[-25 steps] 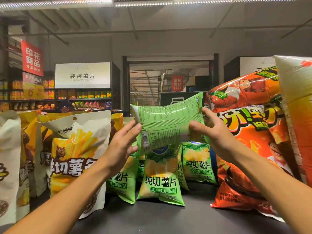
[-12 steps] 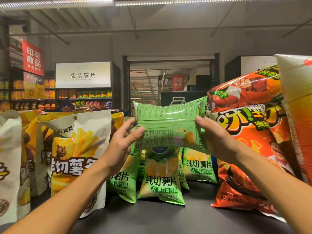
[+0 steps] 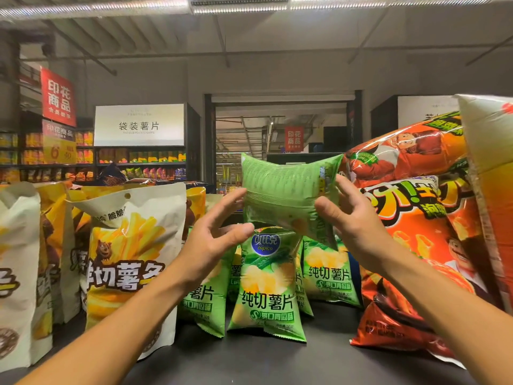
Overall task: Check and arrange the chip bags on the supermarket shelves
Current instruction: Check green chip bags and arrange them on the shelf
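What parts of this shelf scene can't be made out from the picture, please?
- Small print on the held green bag: head view, too fine and blurred.
- White bag at the left: cut off by the frame edge.
- Orange bag: lower part hidden by the right hand and forearm.

Supermarket: stocked snack shelves [image 3: 138,162], promo signs [image 3: 57,97]

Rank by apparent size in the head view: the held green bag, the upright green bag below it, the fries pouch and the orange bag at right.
1. orange bag
2. fries pouch
3. upright green bag and held green bag: look alike, not ranked.
The orange bag and the pouch sit nearer the camera, so true sizes are unsure.
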A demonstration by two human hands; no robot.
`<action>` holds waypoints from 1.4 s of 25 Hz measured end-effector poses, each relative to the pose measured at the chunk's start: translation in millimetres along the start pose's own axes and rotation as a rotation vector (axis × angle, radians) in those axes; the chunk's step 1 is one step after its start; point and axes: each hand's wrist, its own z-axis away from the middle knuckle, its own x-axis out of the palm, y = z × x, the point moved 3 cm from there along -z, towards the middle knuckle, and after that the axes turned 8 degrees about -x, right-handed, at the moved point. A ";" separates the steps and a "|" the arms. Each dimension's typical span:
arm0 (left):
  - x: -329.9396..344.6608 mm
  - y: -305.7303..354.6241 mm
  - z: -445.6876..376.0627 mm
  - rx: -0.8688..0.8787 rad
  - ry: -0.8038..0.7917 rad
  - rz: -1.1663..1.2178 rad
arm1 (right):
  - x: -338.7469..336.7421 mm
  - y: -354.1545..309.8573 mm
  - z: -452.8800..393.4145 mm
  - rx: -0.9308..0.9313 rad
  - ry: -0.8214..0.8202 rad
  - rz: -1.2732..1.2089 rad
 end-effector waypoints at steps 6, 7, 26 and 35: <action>3.2 6.3 -1.2 0.020 -0.038 -0.015 | 14.0 3.6 3.0 -0.016 -0.171 -0.049; 3.2 6.5 -1.6 0.021 -0.028 -0.018 | 14.9 3.6 3.5 -0.029 -0.197 -0.005; -0.8 -0.5 -0.9 0.030 -0.083 0.021 | 16.7 -2.1 5.1 -0.129 -0.153 0.290; 22.1 2.4 2.5 -0.252 -0.181 -0.014 | 6.6 -2.6 0.2 -0.010 -0.068 0.209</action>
